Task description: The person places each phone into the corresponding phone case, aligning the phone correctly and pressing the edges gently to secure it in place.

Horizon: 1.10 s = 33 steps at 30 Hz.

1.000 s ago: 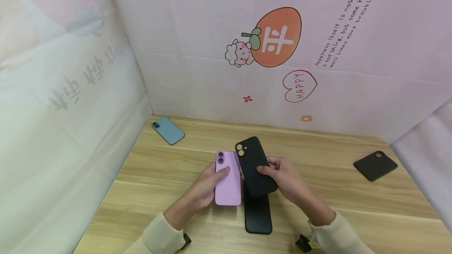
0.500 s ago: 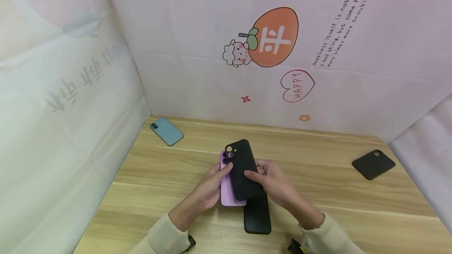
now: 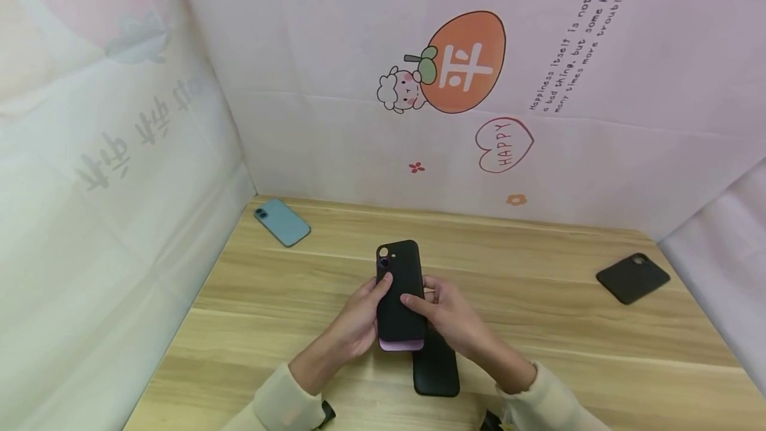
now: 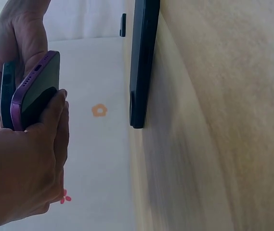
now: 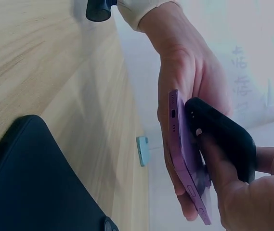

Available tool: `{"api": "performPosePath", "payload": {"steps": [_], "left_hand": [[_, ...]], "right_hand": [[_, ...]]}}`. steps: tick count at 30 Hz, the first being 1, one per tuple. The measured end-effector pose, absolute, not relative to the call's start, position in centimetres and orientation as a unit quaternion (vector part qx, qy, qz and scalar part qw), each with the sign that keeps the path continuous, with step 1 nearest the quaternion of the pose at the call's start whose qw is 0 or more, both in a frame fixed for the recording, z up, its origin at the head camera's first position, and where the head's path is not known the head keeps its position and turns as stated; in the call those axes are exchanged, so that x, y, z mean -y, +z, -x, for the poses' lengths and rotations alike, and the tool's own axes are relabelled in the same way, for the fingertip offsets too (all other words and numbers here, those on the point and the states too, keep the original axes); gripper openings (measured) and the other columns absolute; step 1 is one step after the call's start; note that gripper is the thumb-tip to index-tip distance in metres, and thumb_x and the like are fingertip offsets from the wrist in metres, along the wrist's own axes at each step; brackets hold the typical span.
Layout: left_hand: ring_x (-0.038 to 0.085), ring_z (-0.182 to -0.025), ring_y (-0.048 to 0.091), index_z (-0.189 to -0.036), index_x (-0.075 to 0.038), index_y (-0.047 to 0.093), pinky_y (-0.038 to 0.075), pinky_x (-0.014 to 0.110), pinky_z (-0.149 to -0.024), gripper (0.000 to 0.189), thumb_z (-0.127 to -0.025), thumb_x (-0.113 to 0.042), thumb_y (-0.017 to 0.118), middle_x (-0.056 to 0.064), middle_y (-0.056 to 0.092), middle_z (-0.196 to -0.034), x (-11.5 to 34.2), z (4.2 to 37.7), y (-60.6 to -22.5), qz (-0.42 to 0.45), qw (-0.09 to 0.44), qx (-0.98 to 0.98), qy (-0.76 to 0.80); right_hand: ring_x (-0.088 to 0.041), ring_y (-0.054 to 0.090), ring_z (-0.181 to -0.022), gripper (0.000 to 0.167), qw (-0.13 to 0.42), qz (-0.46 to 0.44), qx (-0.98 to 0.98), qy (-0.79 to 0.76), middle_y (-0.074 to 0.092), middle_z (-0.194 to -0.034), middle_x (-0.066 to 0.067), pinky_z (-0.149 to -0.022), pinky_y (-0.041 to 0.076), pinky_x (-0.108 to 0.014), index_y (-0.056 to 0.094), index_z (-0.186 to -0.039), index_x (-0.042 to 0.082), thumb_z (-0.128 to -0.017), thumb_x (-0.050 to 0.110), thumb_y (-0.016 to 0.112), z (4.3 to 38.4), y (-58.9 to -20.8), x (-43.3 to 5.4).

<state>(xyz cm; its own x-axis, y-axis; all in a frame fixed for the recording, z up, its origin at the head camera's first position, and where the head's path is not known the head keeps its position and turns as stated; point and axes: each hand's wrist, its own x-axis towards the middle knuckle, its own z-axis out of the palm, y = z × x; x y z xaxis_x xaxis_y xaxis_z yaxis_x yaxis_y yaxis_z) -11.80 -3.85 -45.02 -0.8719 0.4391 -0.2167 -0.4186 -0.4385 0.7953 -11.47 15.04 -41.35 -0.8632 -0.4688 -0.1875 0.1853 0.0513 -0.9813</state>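
Note:
In the head view my left hand grips a purple phone from its left side. My right hand pinches a black phone case by its right edge. The case lies over the phone's back, a little toward its camera end, so a purple strip shows at the bottom. My left thumb presses on the case near the camera cutouts. From the right wrist, the case stands at an angle to the phone, with a gap between them and my right fingers in it.
A black phone lies on the wooden table just below my hands. A blue phone rests at the back left corner, and another black phone case at the far right. Printed cloth hangs behind the table.
My right hand has brought the black case leftward from beside the purple phone to over its back, turning it nearly in line. My left thumb has come onto the case.

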Motion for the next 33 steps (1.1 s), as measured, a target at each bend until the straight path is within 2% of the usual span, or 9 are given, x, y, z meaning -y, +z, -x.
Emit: {"api": "performPosePath", "payload": {"steps": [7, 16, 22, 27, 33], "left_hand": [[0.031, -0.134, 0.059, -0.163, -0.005, 0.031, 0.048, 0.053, -0.114, 0.057, -0.116, -0.038, 0.041, 0.022, 0.055, -0.150, 3.7, 11.6, -45.2, -0.010, 0.249, -0.466, 0.849], [0.029, -0.133, 0.060, -0.162, -0.005, 0.032, 0.050, 0.049, -0.113, 0.053, -0.117, -0.032, 0.038, 0.022, 0.057, -0.150, 3.9, 11.7, -45.2, -0.022, 0.238, -0.466, 0.852], [0.026, -0.131, 0.061, -0.159, -0.001, 0.034, 0.053, 0.045, -0.111, 0.053, -0.117, -0.031, 0.041, 0.021, 0.058, -0.147, 4.2, 11.9, -45.3, -0.017, 0.223, -0.482, 0.847], [0.028, -0.134, 0.059, -0.159, 0.000, 0.033, 0.050, 0.049, -0.113, 0.052, -0.117, -0.029, 0.040, 0.023, 0.055, -0.149, 4.3, 11.8, -45.1, -0.016, 0.224, -0.484, 0.845], [0.032, -0.132, 0.061, -0.161, 0.000, 0.030, 0.052, 0.051, -0.111, 0.051, -0.118, -0.025, 0.036, 0.027, 0.056, -0.147, 4.4, 11.7, -45.0, -0.020, 0.227, -0.477, 0.849]], "right_hand": [[-0.031, 0.078, -0.098, 0.048, 0.239, 0.113, -0.686, -0.677, 0.076, -0.111, -0.028, -0.082, 0.065, -0.039, 0.046, -0.144, -0.016, -0.106, 0.009, 0.062, 11.4, -41.6, -15.0], [-0.033, 0.078, -0.097, 0.047, 0.239, 0.112, -0.710, -0.653, 0.077, -0.111, -0.025, -0.081, 0.066, -0.040, 0.049, -0.142, -0.015, -0.106, 0.011, 0.064, 11.6, -41.6, -15.2], [-0.032, 0.079, -0.090, 0.039, 0.193, 0.106, -0.758, -0.614, 0.079, -0.102, -0.021, -0.079, 0.066, -0.041, 0.058, -0.132, -0.013, -0.105, 0.014, 0.066, 11.8, -41.3, -16.1], [-0.030, 0.079, -0.086, 0.033, 0.148, 0.131, -0.790, -0.580, 0.078, -0.102, -0.021, -0.076, 0.066, -0.045, 0.064, -0.127, -0.014, -0.104, 0.010, 0.066, 12.1, -40.7, -16.9], [-0.030, 0.078, -0.081, 0.018, 0.073, 0.157, -0.830, -0.531, 0.078, -0.093, -0.019, -0.070, 0.066, -0.037, 0.071, -0.113, -0.010, -0.103, 0.005, 0.068, 12.7, -39.9, -17.7]]}}
